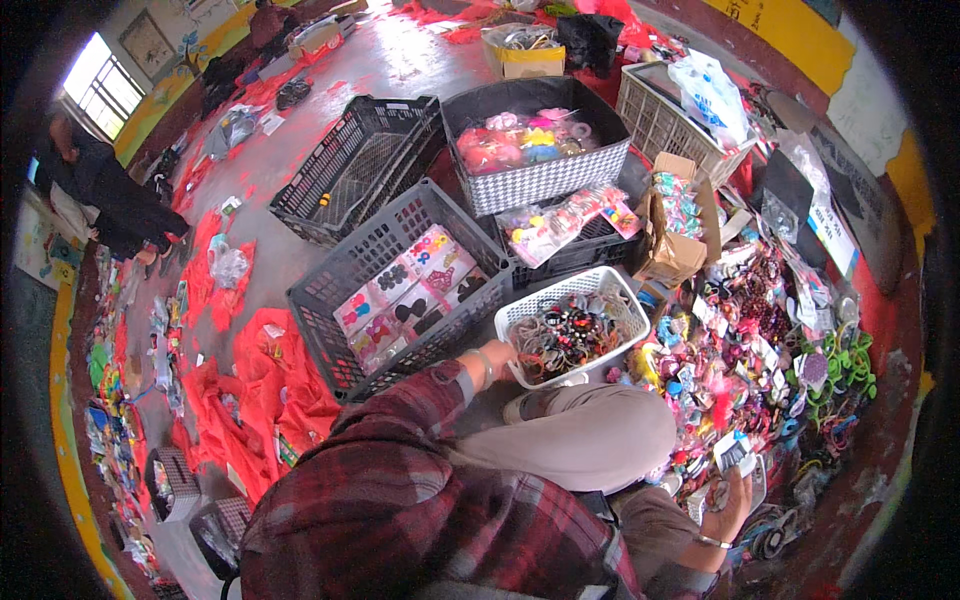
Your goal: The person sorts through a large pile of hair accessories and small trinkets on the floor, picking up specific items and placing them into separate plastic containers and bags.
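Observation:
My left hand grips the left rim of a white plastic basket, beside my bent knee. Inside the basket lies a tangle of dark, red and grey hair ties. At the lower right, my right hand has its fingers closed on a small white and blue packet with something dark on it. Beside that hand is a second, smaller white basket, mostly hidden by it. Around it spreads a large heap of colourful hair accessories.
A black crate holds carded hair bows. Beyond it are another black crate, a houndstooth bin of bagged items, a cardboard box and a grey crate. Red plastic sheeting covers floor at left. A person stands far left.

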A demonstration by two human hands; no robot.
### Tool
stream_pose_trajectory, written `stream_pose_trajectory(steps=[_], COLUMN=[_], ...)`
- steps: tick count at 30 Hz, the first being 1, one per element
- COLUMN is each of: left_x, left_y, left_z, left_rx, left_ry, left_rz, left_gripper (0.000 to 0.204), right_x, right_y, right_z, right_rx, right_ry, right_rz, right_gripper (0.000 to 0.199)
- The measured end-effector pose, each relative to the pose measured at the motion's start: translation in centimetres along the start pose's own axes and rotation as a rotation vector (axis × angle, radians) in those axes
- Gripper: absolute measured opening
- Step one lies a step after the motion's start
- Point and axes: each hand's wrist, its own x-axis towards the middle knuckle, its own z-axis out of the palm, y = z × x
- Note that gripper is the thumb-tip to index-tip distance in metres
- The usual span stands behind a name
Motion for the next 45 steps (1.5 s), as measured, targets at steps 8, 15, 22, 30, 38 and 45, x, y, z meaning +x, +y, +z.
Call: stream_pose_trajectory(steps=[8,15,22,30,38,45], left_x=[-1.1,-11.4,-17.8,-17.9,-16.8,-16.2], left_y=[3.6,12.3,15.1,14.7,15.2,14.6], left_z=[-1.7,-5.4,-11.7,-19.5,-21.9,-22.5], left_rx=[0.195,-0.012,-0.312,-0.638,-0.806,-0.896], left_ry=[-0.152,-0.105,0.303,0.507,0.474,0.390], left_rz=[0.262,0.534,0.727,0.720,0.698,0.641], left_gripper=[0.030,0.025,0.019,0.016,0.021,0.023], right_x=[0.5,0.7,1.9,6.5,5.2,5.9], right_y=[0.9,1.3,2.4,5.3,4.4,4.7], right_z=[-3.4,-3.6,-3.0,-8.2,-5.4,-7.1], right_rx=[0.037,-0.039,-0.077,-0.192,-0.144,-0.184], right_ry=[-0.102,-0.084,0.014,0.153,0.185,0.082], right_rz=[-0.047,-0.086,-0.105,0.016,0.047,0.025], right_gripper=[0.029,0.031,0.014,0.015,0.014,0.016])
